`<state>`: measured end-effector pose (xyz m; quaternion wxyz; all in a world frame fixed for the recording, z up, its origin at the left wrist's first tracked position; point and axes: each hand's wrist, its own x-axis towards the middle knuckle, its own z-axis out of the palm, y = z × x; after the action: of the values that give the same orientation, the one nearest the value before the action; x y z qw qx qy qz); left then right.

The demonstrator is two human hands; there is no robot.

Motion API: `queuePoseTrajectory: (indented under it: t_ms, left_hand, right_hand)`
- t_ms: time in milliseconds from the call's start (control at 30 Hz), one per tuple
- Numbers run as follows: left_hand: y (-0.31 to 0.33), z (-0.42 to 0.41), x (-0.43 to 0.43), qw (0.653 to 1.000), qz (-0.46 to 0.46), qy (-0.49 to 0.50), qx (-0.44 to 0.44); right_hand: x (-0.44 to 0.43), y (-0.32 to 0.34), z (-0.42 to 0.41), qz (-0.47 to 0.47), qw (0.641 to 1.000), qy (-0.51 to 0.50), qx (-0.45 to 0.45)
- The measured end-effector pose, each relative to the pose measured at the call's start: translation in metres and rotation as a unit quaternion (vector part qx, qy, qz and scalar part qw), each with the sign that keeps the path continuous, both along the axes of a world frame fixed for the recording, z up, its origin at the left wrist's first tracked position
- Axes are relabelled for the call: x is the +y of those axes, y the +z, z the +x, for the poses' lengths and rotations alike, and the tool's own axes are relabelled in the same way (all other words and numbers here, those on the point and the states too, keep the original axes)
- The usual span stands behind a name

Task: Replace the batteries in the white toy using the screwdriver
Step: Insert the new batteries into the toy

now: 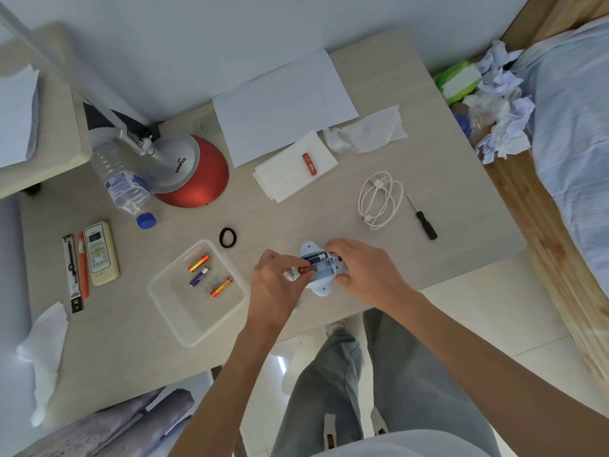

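The white toy (321,288) lies on the table near its front edge with its battery bay open and a blue battery (314,257) seated in it. My left hand (273,282) pinches a red battery (301,270) at the bay's left end. My right hand (365,272) grips the toy's right side, thumb against its lower edge. The black-handled screwdriver (423,219) lies apart on the table, to the upper right. A second red battery (309,163) rests on a folded tissue (283,179) farther back.
A clear tray (194,318) left of the toy holds three batteries (199,275). A black hair tie (228,238), a coiled white cable (380,202), a red lamp base (197,179), a water bottle (123,183), a remote (99,252) and paper sheets (280,103) lie around.
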<state>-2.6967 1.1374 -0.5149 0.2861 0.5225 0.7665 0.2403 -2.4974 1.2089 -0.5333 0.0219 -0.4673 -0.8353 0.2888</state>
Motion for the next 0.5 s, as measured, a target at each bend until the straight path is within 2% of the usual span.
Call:
queuePoseTrajectory:
  t_ms: [167, 500]
  left_hand:
    - [-0.002, -0.004, 0.008, 0.998, -0.004, -0.052, 0.030]
    - [-0.013, 0.004, 0.012, 0.999, -0.012, -0.042, 0.027]
  right_hand:
    - [0.000, -0.001, 0.000, 0.008, 1.000, 0.004, 0.006]
    - [-0.001, -0.003, 0.000, 0.012, 1.000, 0.006, 0.019]
